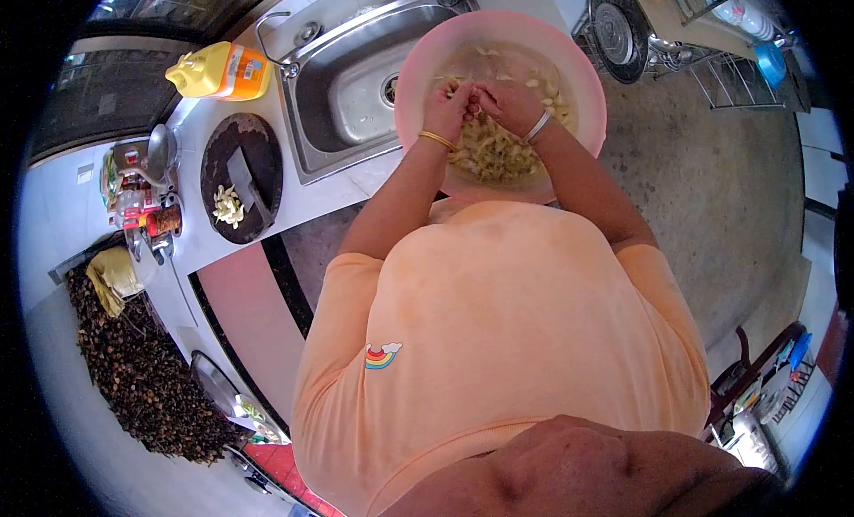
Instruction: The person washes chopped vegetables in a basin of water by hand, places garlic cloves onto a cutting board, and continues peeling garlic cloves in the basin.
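Over a large pink basin of cloudy water, my two hands meet with their fingertips together. My left hand, below a gold bangle, is closed in a pinch. My right hand, below a silver bangle, pinches against it. Whatever small piece lies between the fingers is hidden. Under and around the hands, many pale yellow-green pieces, which look like garlic cloves, sit in the water. A few float near the far rim.
A steel sink adjoins the basin's left side. Further left, a round dark chopping board carries a cleaver and pale peeled cloves. A yellow jug stands behind it. A dish rack is at the right.
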`<state>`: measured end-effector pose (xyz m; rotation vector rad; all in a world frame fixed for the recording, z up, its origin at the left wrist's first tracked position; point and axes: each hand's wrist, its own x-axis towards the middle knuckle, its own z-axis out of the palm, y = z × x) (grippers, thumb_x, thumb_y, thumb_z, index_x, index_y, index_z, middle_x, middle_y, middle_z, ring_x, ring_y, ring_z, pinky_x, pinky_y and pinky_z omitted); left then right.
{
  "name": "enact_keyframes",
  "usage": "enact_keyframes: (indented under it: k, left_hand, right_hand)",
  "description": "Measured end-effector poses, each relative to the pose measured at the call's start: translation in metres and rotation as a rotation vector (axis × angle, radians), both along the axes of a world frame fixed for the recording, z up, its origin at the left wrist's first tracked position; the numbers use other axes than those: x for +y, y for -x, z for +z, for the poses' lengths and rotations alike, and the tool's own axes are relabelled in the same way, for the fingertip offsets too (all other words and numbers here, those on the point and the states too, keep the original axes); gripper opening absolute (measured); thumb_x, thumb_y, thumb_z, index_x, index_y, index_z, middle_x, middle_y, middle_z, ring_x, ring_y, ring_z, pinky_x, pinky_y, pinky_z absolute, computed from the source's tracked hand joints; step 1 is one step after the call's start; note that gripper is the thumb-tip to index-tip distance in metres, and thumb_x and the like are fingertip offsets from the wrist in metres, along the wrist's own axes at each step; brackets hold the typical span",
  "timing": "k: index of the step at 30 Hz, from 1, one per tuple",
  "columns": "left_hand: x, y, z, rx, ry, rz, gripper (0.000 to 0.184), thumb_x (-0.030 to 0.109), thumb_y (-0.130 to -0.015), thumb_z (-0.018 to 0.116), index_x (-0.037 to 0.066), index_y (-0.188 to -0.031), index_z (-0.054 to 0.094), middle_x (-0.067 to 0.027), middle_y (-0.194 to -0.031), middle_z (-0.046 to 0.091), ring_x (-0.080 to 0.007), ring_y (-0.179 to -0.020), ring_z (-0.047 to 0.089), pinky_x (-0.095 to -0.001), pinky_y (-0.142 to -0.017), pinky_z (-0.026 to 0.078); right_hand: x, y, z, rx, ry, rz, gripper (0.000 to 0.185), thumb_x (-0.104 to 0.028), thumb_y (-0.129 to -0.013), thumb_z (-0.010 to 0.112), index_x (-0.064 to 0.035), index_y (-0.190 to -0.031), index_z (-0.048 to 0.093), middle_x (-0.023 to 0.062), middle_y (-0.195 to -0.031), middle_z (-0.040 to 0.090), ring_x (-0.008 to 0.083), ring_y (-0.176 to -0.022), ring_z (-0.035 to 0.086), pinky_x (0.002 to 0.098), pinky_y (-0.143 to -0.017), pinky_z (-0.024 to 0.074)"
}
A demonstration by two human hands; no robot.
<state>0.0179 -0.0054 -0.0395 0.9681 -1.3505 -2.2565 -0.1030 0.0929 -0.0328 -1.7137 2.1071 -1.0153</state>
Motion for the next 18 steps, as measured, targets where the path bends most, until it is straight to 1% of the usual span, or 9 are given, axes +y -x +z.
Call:
enact_keyframes:
  k: [6, 9, 10, 12, 13, 14, 15, 16, 18]
  left_hand:
    - [0.001, -0.001, 0.002, -0.059, 0.062, -0.016, 0.02, 0.025, -0.087, 0.058, 0.006, -0.085, 0.056, -0.0029, -0.074, 0.059, -0.0101, -0.06, 0.053, -0.0214, -0.049, 0.041]
    - [0.002, 0.001, 0.006, -0.087, 0.104, -0.073, 0.018, 0.023, -0.085, 0.06, 0.005, -0.086, 0.056, -0.0043, -0.076, 0.061, -0.0103, -0.062, 0.054, -0.0213, -0.05, 0.041]
    - [0.004, 0.004, 0.008, -0.054, 0.05, -0.006, 0.016, 0.02, -0.084, 0.059, 0.005, -0.086, 0.056, -0.0041, -0.075, 0.06, -0.0107, -0.061, 0.054, -0.022, -0.05, 0.041]
    - [-0.001, 0.006, 0.008, -0.02, -0.004, 0.061, 0.013, 0.018, -0.083, 0.057, 0.005, -0.087, 0.056, -0.004, -0.074, 0.059, -0.0111, -0.061, 0.053, -0.0227, -0.049, 0.042]
    - [-0.011, 0.004, 0.007, 0.079, -0.172, 0.147, 0.012, 0.017, -0.083, 0.056, 0.006, -0.085, 0.055, -0.0042, -0.072, 0.058, -0.0122, -0.06, 0.052, -0.0232, -0.049, 0.041]
    - [-0.016, 0.002, 0.005, 0.176, -0.343, 0.235, 0.01, 0.016, -0.084, 0.055, 0.006, -0.083, 0.054, -0.0044, -0.069, 0.056, -0.0134, -0.058, 0.051, -0.0236, -0.048, 0.041]
    - [-0.016, 0.0, 0.005, 0.176, -0.344, 0.237, 0.01, 0.016, -0.084, 0.055, 0.006, -0.083, 0.054, -0.0044, -0.069, 0.056, -0.0134, -0.058, 0.051, -0.0236, -0.048, 0.041]
    - [-0.017, -0.001, 0.005, 0.193, -0.405, 0.302, 0.009, 0.016, -0.083, 0.055, 0.007, -0.083, 0.053, -0.0039, -0.068, 0.054, -0.0139, -0.058, 0.05, -0.0242, -0.048, 0.04]
    - [-0.019, -0.001, 0.004, 0.212, -0.466, 0.364, 0.007, 0.016, -0.082, 0.055, 0.009, -0.083, 0.053, -0.0034, -0.067, 0.052, -0.0144, -0.057, 0.049, -0.0248, -0.047, 0.04]
  right_hand:
    - [-0.001, 0.003, -0.001, -0.18, -0.095, -0.016, 0.026, -0.029, -0.086, 0.047, -0.0081, -0.092, 0.061, 0.0153, -0.079, 0.063, 0.0341, -0.069, 0.06, 0.0434, -0.064, 0.0473]
    - [-0.001, 0.006, -0.006, -0.325, -0.119, -0.116, 0.027, -0.03, -0.085, 0.048, -0.0071, -0.091, 0.062, 0.016, -0.079, 0.063, 0.0317, -0.071, 0.062, 0.0413, -0.065, 0.0477]
    - [-0.002, 0.006, -0.009, -0.325, -0.119, -0.116, 0.027, -0.03, -0.085, 0.048, -0.0071, -0.091, 0.062, 0.016, -0.079, 0.063, 0.0317, -0.071, 0.062, 0.0413, -0.065, 0.0477]
    - [-0.006, 0.007, -0.014, -0.407, 0.091, -0.317, 0.028, -0.031, -0.085, 0.05, -0.0058, -0.09, 0.061, 0.0175, -0.079, 0.063, 0.0316, -0.072, 0.061, 0.0412, -0.067, 0.0475]
    - [-0.007, 0.016, -0.016, -0.406, 0.089, -0.316, 0.028, -0.031, -0.085, 0.05, -0.0058, -0.09, 0.061, 0.0175, -0.079, 0.063, 0.0316, -0.072, 0.061, 0.0412, -0.067, 0.0475]
    - [-0.007, 0.028, -0.016, -0.408, -0.065, -0.423, 0.026, -0.029, -0.085, 0.05, -0.0058, -0.091, 0.061, 0.0181, -0.081, 0.063, 0.0327, -0.074, 0.061, 0.0425, -0.068, 0.0474]
    - [-0.007, 0.033, -0.011, -0.407, -0.218, -0.529, 0.025, -0.027, -0.084, 0.05, -0.0058, -0.093, 0.06, 0.0186, -0.082, 0.062, 0.0339, -0.075, 0.061, 0.0437, -0.069, 0.0474]
    - [-0.006, 0.032, -0.009, -0.407, -0.219, -0.528, 0.025, -0.027, -0.084, 0.05, -0.0058, -0.093, 0.06, 0.0186, -0.082, 0.062, 0.0339, -0.075, 0.061, 0.0437, -0.069, 0.0474]
    - [-0.003, 0.027, -0.006, -0.079, -0.3, -0.389, 0.021, -0.021, -0.083, 0.05, -0.006, -0.095, 0.06, 0.0196, -0.092, 0.061, 0.0347, -0.08, 0.06, 0.0452, -0.074, 0.0468]
